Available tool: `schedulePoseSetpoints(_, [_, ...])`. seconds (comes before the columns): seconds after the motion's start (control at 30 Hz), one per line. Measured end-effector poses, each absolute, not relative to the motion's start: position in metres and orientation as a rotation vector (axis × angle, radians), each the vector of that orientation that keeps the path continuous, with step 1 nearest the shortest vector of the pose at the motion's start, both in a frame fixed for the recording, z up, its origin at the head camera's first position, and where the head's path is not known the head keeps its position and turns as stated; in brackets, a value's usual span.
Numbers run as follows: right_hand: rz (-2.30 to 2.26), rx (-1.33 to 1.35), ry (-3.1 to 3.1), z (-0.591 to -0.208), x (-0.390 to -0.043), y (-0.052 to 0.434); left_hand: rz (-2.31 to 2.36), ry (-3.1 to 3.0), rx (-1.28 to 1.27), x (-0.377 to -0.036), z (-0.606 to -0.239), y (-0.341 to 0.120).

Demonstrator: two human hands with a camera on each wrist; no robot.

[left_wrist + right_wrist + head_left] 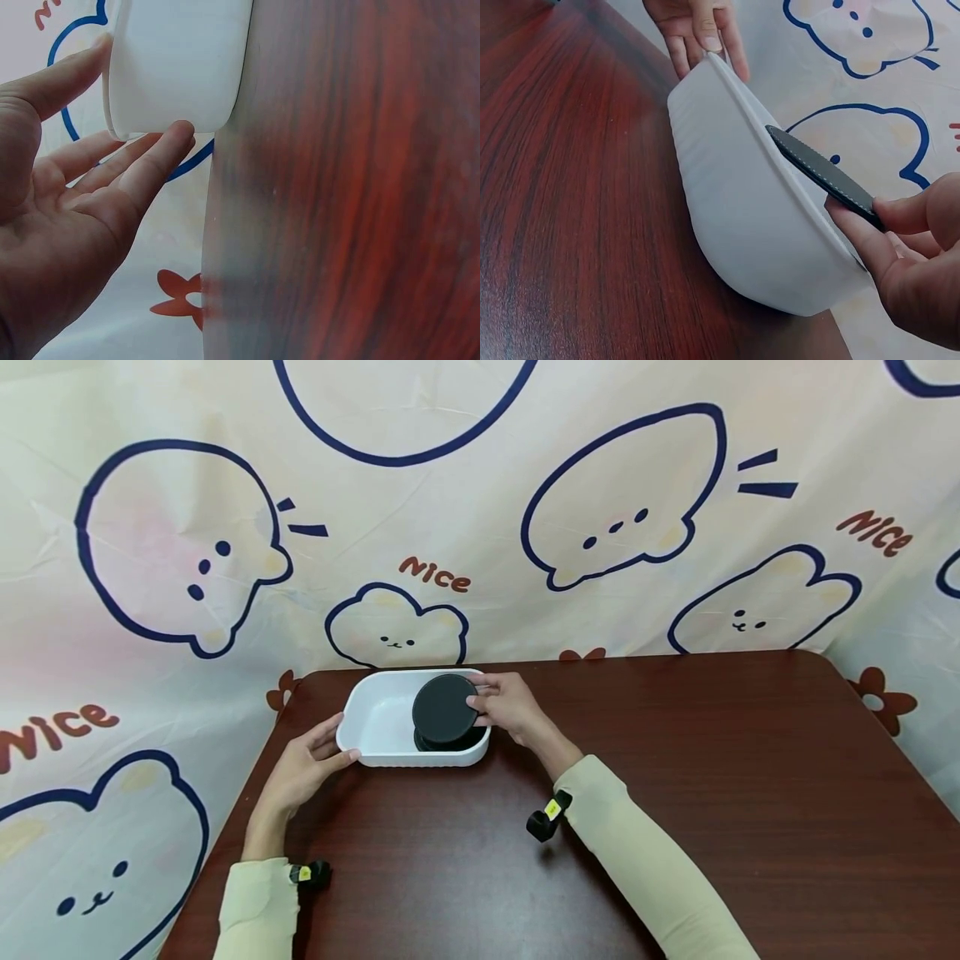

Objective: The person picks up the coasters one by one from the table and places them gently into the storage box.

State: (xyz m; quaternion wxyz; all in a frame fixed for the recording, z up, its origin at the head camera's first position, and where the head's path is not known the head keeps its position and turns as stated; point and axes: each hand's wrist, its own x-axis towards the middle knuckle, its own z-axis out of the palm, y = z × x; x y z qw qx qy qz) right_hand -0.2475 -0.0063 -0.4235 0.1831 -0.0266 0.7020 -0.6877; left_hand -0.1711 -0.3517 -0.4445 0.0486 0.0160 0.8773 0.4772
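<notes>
A white oval basin (375,727) stands near the far left corner of the dark wooden table (675,793). My left hand (311,764) rests with straight fingers against its left end (176,67), thumb at the rim. My right hand (504,703) pinches the edge of a round black disc (444,708) and holds it tilted over the basin's right half. A second dark round piece (450,743) lies in the basin beneath the disc. In the right wrist view, the disc (817,174) juts past the basin's rim (757,225), pinched by my right fingers (900,247).
A cloth with cartoon bears and "Nice" lettering (435,575) hangs behind and to the left of the table. The table's left edge runs close beside the basin (214,225). Bare tabletop stretches to the right and front.
</notes>
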Motion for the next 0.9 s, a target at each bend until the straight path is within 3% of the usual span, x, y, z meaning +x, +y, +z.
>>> schedulePoseSetpoints(0.63, [-1.693,-0.142,2.314,-0.42,-0.244,-0.016,1.438,2.682,0.039,-0.171,-0.443,-0.351])
schedulePoseSetpoints(0.9, [-1.34,-0.401,2.706,-0.412,-0.239,-0.015,1.448,2.682,0.046,-0.171,-0.444,-0.352])
